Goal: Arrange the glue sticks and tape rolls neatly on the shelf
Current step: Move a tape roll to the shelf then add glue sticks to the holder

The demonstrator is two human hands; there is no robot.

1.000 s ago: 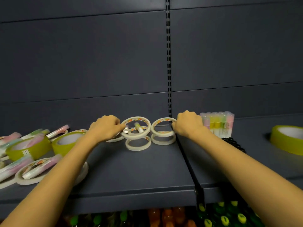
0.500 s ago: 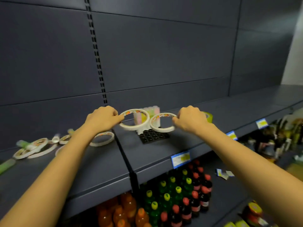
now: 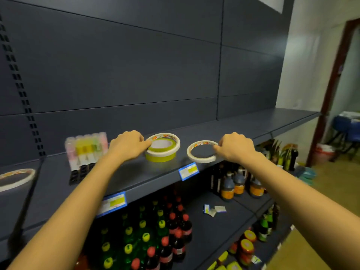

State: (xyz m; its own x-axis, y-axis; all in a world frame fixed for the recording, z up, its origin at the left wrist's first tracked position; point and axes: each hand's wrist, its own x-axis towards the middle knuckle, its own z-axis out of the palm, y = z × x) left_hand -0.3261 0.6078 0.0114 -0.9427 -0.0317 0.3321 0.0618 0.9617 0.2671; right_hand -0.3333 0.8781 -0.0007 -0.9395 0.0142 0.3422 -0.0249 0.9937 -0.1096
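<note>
My left hand (image 3: 127, 144) pinches the rim of a thin white tape roll (image 3: 169, 151) that sits over a thicker yellow-green tape roll (image 3: 160, 157) on the dark shelf (image 3: 243, 127). My right hand (image 3: 234, 146) pinches a second thin white tape roll (image 3: 200, 158), held near the shelf's front edge. A clear pack of pastel glue sticks (image 3: 85, 150) stands upright left of my left hand, on a black tray (image 3: 78, 175). Another white tape roll (image 3: 16, 179) lies at the far left.
Blue price tags (image 3: 188, 171) hang on the shelf's front edge. Below are shelves with green and red bottles (image 3: 155, 236) and brown sauce bottles (image 3: 236, 184). A slotted upright (image 3: 21, 88) divides the back panel. A doorway (image 3: 331, 90) stands at the right.
Both hands have carried the two white tape rolls rightward along the shelf, past the glue stick pack. The left roll now sits over the yellow-green roll.
</note>
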